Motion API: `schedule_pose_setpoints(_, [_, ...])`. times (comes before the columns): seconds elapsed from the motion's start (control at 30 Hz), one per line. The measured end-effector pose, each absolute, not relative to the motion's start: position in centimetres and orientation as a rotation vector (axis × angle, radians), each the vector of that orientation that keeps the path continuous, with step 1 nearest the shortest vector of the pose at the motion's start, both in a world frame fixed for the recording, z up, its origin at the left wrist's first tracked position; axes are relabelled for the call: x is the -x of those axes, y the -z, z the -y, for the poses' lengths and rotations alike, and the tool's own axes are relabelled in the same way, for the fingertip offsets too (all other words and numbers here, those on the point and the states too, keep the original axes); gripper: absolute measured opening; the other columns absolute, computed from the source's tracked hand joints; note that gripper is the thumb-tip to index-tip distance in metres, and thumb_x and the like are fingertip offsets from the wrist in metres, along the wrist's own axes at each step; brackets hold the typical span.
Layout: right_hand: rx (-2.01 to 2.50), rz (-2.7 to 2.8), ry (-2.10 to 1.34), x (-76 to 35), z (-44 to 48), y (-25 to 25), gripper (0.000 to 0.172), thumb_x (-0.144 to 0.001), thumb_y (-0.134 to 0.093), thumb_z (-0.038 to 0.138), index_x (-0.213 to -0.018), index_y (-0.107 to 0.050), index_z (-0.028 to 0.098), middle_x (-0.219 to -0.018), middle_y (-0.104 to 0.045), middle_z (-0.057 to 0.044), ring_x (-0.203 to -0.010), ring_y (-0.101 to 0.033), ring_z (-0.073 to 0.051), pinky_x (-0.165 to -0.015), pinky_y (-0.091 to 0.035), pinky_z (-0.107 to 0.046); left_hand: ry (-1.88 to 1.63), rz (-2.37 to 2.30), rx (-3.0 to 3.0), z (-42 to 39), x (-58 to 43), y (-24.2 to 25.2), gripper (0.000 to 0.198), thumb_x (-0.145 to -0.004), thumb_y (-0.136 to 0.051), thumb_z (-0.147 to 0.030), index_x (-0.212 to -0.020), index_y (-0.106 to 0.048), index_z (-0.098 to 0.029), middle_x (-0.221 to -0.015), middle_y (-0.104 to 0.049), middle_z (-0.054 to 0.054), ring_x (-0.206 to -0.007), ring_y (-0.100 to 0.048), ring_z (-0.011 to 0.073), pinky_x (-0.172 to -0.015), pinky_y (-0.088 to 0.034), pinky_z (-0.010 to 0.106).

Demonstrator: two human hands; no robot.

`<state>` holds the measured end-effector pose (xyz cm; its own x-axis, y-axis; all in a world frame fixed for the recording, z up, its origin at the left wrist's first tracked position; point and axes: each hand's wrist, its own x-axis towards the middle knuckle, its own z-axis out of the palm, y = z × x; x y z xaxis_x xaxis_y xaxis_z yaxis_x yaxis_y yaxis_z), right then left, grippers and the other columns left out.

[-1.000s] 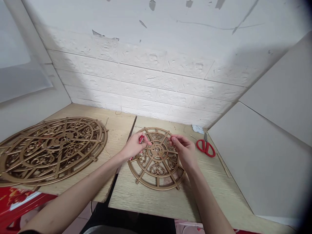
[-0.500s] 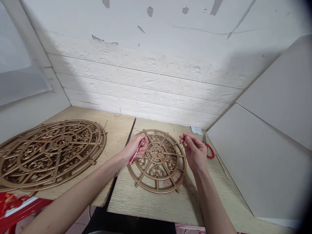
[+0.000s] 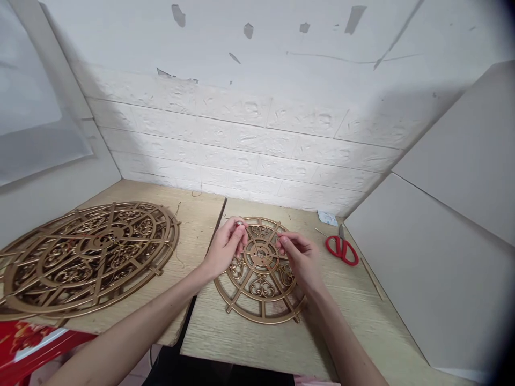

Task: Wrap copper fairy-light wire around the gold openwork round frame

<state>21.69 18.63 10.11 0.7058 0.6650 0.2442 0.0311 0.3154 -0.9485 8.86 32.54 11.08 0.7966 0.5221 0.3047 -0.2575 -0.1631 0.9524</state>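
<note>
A round gold lattice medallion [image 3: 262, 306] with scrollwork lies flat on the board in front of me. Above its far left part, my left hand [image 3: 227, 244] is closed on what looks like a slim red lighter [image 3: 240, 223]; only its silvery end shows by the thumb, and the rest is hidden in the palm. Over the medallion's right side, my right hand [image 3: 300, 257] pinches a thin thread, whose end between the fingertips is too fine to make out. Thin gold strands cross the medallion near its centre.
Several similar gold medallions [image 3: 96, 305] are stacked on the left board. Red-handled scissors [image 3: 341, 250] lie right of my right hand, near a small pale blue packet [image 3: 328, 217] and a thin stick [image 3: 372, 279]. White brick-pattern wall [image 3: 261, 145] closes off the back.
My hands have come closer together over the medallion. The left hand has turned upright, bringing the lighter's end up by the thumb. The right hand has moved left, uncovering the scissors.
</note>
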Motion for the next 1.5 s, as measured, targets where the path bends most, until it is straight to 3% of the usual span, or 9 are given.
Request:
schedule_pose_setpoints(0.1, [1.237,0.743,-0.522,-21.0,-18.9,-9.7,0.015,-0.073,-0.070,0.031,-0.083,-0.070,0.021,-0.065,-0.063,0.000,-0.058,-0.052,-0.010,-0.054,-0.041,-0.022,-0.717,-0.188,-1.967,-32.4,-8.5,-11.2,0.025,-0.088,-0.043,-0.039,-0.098,-0.056,-0.019,-0.069,-0.057,0.000,-0.060,-0.052,0.0113,-0.057,-0.043,0.024])
schedule_pose_setpoints(0.27, [1.224,0.774,-0.626,-19.9,-19.2,-9.7,0.014,-0.072,-0.070,0.032,-0.080,-0.070,0.020,-0.060,-0.060,0.001,-0.053,-0.049,-0.009,-0.051,-0.038,-0.021,-0.736,-0.094,-2.269,-32.2,-8.2,-11.3,0.026,-0.089,-0.044,-0.035,-0.103,-0.061,-0.021,-0.098,-0.065,0.005,-0.090,-0.058,0.0171,-0.079,-0.044,0.031])
schedule_pose_setpoints(0.47, [1.278,0.769,-0.592,-19.4,-19.3,-10.2,0.017,-0.071,-0.070,0.035,-0.073,-0.069,0.018,-0.057,-0.056,0.002,-0.051,-0.043,-0.008,-0.050,-0.033,-0.021,-0.683,-0.125,-2.345,-32.0,-8.1,-11.3,0.033,-0.090,-0.041,-0.035,-0.115,-0.056,-0.021,-0.107,-0.065,0.005,-0.096,-0.059,0.0185,-0.081,-0.045,0.032])
schedule_pose_setpoints(0.83, [1.311,0.798,-0.689,-19.3,-19.2,-10.5,0.020,-0.070,-0.070,0.036,-0.067,-0.067,0.017,-0.055,-0.052,0.002,-0.053,-0.039,-0.009,-0.052,-0.029,-0.023,-0.739,0.002,-2.377,-32.1,-8.3,-10.8,0.030,-0.089,-0.042,-0.027,-0.114,-0.058,-0.024,-0.110,-0.064,0.005,-0.100,-0.058,0.0194,-0.085,-0.044,0.035])
schedule_pose_setpoints(1.03, [1.245,0.771,-0.742,-19.6,-19.0,-10.5,0.017,-0.072,-0.070,0.035,-0.072,-0.069,0.017,-0.054,-0.049,0.003,-0.051,-0.034,-0.008,-0.050,-0.025,-0.023,-0.721,0.000,-2.302,-32.1,-8.1,-11.1,0.034,-0.089,-0.043,-0.027,-0.122,-0.052,-0.024,-0.118,-0.062,0.005,-0.105,-0.058,0.0191,-0.089,-0.043,0.033])
schedule_pose_setpoints(1.27, [1.248,0.722,-0.738,-19.7,-19.0,-10.3,0.023,-0.069,-0.071,0.039,-0.072,-0.068,0.016,-0.048,-0.041,0.006,-0.047,-0.024,-0.006,-0.047,-0.015,-0.023,-0.615,-0.063,-2.270,-32.2,-8.0,-11.1,0.037,-0.089,-0.042,-0.030,-0.125,-0.048,-0.023,-0.100,-0.067,0.006,-0.090,-0.063,0.0196,-0.079,-0.046,0.031])
schedule_pose_setpoints(1.5, [1.332,0.743,-0.714,-19.8,-18.9,-10.5,0.027,-0.069,-0.070,0.042,-0.068,-0.066,0.016,-0.047,-0.037,0.006,-0.046,-0.023,-0.007,-0.047,-0.016,-0.024,-0.634,-0.027,-2.364,-32.4,-8.0,-11.1,0.037,-0.088,-0.043,-0.028,-0.125,-0.048,-0.024,-0.106,-0.066,0.006,-0.093,-0.063,0.0203,-0.081,-0.046,0.032])
